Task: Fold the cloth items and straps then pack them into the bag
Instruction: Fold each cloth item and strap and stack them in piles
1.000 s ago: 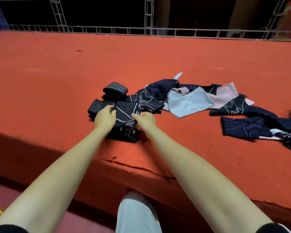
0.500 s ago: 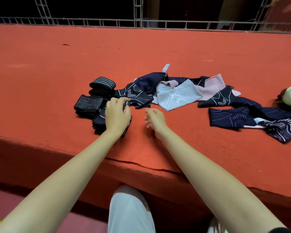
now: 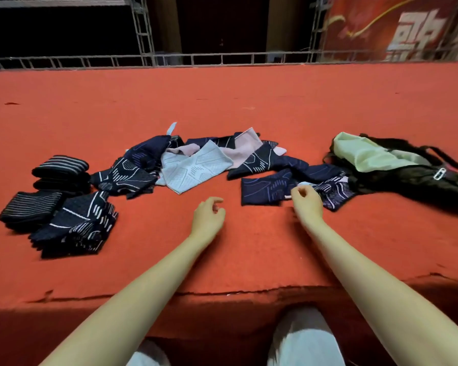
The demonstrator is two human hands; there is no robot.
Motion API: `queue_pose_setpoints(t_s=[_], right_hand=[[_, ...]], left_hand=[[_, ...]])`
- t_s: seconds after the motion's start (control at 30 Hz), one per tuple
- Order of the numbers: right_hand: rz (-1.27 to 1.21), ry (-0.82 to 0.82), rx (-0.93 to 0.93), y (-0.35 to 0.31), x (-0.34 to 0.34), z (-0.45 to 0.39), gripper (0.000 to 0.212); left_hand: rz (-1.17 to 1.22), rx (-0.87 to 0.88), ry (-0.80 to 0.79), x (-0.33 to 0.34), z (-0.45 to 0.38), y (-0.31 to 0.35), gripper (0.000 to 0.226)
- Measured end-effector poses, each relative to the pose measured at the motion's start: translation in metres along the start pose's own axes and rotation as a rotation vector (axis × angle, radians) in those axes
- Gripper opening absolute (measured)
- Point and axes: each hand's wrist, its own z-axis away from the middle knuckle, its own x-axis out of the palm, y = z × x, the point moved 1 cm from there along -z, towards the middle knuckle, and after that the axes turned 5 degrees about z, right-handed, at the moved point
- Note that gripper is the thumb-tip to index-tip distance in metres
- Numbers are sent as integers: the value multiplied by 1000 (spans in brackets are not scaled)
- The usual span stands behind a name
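A folded stack of dark patterned cloths (image 3: pixel 76 225) lies at the left, beside two rolled striped straps (image 3: pixel 31 208) (image 3: pixel 60 169). Unfolded navy, light blue and pink cloths (image 3: pixel 196 165) are heaped in the middle. A flat navy cloth (image 3: pixel 265 191) lies right of centre. The black bag (image 3: pixel 407 178), open with a pale green lining, sits at the right. My left hand (image 3: pixel 208 216) hovers over bare carpet, fingers loosely curled, holding nothing. My right hand (image 3: pixel 307 202) is at the navy cloth's right edge with fingers loosely curled; I cannot tell whether it touches the cloth.
Everything lies on a red carpeted platform (image 3: pixel 222 101) whose front edge (image 3: pixel 222 294) runs just before my knees. A metal truss railing (image 3: pixel 222 59) borders the far side, with a red banner (image 3: pixel 407 27) behind at the right.
My left hand has let go of the folded stack and moved right. My right hand has moved right to the flat navy cloth. The view has swung right, bringing the bag in.
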Motion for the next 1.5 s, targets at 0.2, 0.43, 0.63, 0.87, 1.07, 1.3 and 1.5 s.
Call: queue_pose_setpoints(t_s=[0.2, 0.43, 0.63, 0.87, 1.07, 1.3, 1.5], right_hand=[[181, -152, -36, 30, -14, -31, 29], [324, -156, 47, 31, -5, -56, 29], [350, -127, 113, 30, -4, -56, 34], [-11, -87, 46, 32, -18, -26, 19], [-55, -143, -105, 23, -2, 33, 28], [-308, -103, 184, 5, 8, 47, 29], [-307, -233, 136, -3, 25, 58, 19]], left_hand=[[-36, -72, -10, 51, -36, 20, 33], [-164, -196, 3, 78, -69, 30, 54], [-167, -127, -25, 84, -67, 35, 35], [239, -29, 161, 29, -29, 34, 43], [220, 21, 154, -15, 21, 9, 43], [77, 31, 146, -33, 42, -20, 47], [53, -22, 193, -35, 37, -26, 43]])
